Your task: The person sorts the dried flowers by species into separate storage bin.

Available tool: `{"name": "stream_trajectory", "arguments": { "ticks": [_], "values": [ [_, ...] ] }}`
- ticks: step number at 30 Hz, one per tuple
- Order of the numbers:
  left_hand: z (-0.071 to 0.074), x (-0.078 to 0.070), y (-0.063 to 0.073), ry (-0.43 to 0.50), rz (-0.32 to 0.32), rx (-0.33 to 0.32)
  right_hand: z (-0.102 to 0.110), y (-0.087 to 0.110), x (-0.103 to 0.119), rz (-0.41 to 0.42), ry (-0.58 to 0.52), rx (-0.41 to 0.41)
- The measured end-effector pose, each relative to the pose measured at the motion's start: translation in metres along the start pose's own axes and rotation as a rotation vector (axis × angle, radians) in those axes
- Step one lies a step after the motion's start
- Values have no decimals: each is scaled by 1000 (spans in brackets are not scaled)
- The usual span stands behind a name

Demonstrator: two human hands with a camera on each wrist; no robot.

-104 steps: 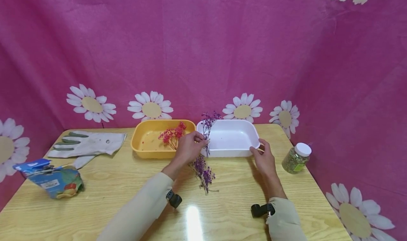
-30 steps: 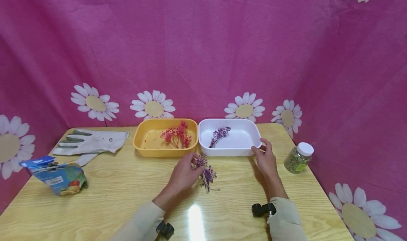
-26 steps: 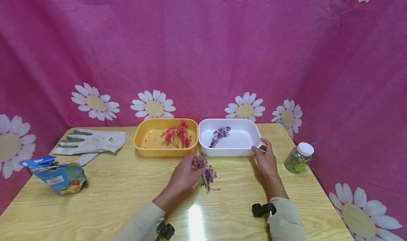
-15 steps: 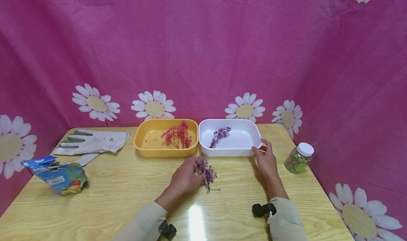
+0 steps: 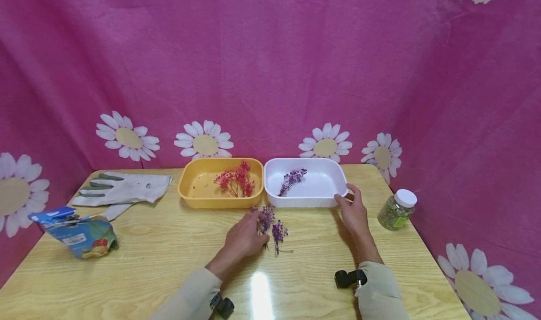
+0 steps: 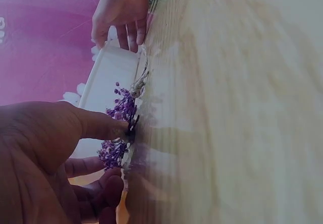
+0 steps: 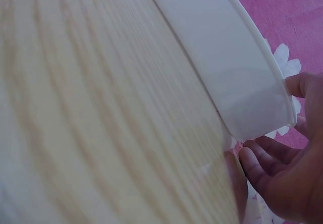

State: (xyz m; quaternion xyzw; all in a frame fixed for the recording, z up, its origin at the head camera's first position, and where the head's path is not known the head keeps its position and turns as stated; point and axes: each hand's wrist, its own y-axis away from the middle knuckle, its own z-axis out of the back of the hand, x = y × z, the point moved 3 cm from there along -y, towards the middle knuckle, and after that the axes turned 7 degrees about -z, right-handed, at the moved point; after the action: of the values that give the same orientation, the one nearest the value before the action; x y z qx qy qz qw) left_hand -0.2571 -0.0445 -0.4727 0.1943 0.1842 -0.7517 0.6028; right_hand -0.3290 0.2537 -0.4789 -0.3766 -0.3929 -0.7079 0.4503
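Note:
My left hand (image 5: 244, 236) pinches a sprig of purple dried flowers (image 5: 266, 218) just in front of the trays. In the left wrist view the thumb lies across the stem of that sprig (image 6: 113, 153), with the fingers bent beneath. Right beside it on the table is a second purple sprig (image 5: 279, 231) with a bit of twine (image 6: 140, 84) at its stem. My right hand (image 5: 352, 212) grips the right end of the white tray (image 5: 306, 201); its thumb is at the rim (image 7: 282, 77), fingers curled by the corner. One purple sprig (image 5: 291, 180) lies inside that tray.
A yellow tray (image 5: 220, 203) holding red dried flowers (image 5: 236, 178) adjoins the white one. Work gloves (image 5: 135, 187) and a blue packet (image 5: 76, 235) lie on the left. At the right edge stands a white-lidded jar (image 5: 396, 211). A pink cloth (image 5: 270, 66) hangs behind the table.
A purple sprig has gone from my left hand into the white tray. That hand has come down to the sprigs on the table and drawn one slightly left. My right hand stays put.

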Motion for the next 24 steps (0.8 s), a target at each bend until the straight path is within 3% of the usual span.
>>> {"name": "stream_trajectory", "arguments": {
  "ticks": [5, 12, 24],
  "values": [
    [6, 8, 6, -48, 15, 19, -1, -1, 0, 0, 8, -3],
    [10, 14, 7, -43, 41, 50, -1, -2, -2, -5, 8, -10],
    [12, 17, 8, -47, 60, 7, -2, -3, -2, -13, 1, -4]
  ]
}}
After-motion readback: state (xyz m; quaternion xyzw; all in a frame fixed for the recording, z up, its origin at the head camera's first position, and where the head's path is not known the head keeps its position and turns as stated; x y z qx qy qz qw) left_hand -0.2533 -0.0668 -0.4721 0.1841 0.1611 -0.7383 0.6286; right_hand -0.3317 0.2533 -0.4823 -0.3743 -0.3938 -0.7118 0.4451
